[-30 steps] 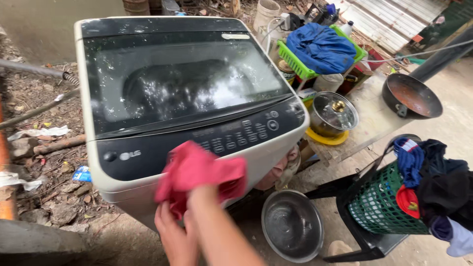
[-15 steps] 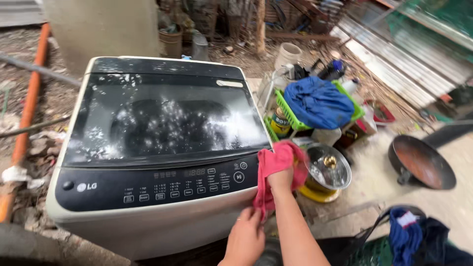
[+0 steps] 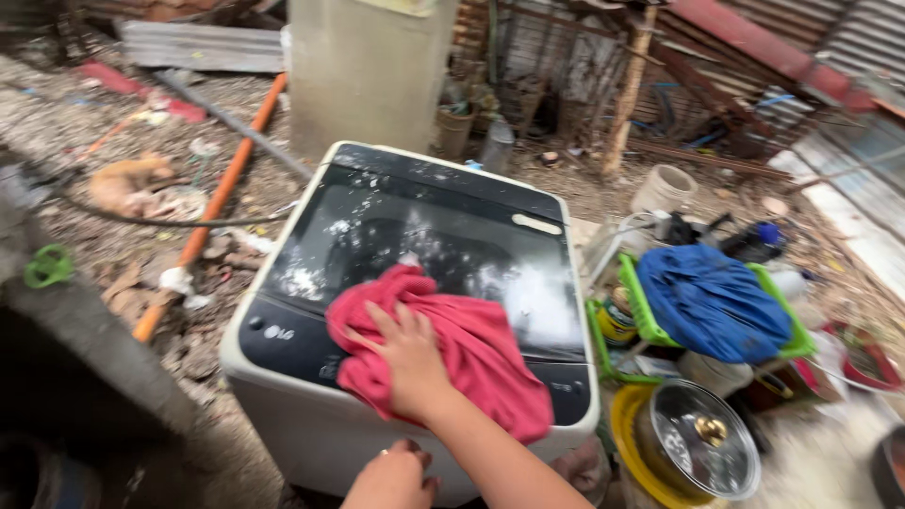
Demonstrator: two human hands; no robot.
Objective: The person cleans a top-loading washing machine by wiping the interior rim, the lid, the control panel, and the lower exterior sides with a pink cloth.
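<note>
Head view, nearest first: the left hand (image 3: 391, 479) sits low at the front edge of the washing machine (image 3: 311, 443), fingers curled, and whether it grips anything cannot be told, while the right hand (image 3: 407, 355) presses flat, fingers spread, on the red cloth (image 3: 471, 353) bunched over the control panel (image 3: 283, 332) and the front of the dark glass lid (image 3: 452, 236). Pressing the cloth across the panel could trigger a button, and a wet cloth may smear the white suds (image 3: 528, 292) on the lid instead of lifting them. The right forearm reaches diagonally up from the lower right, wrist straight, palm down.
</note>
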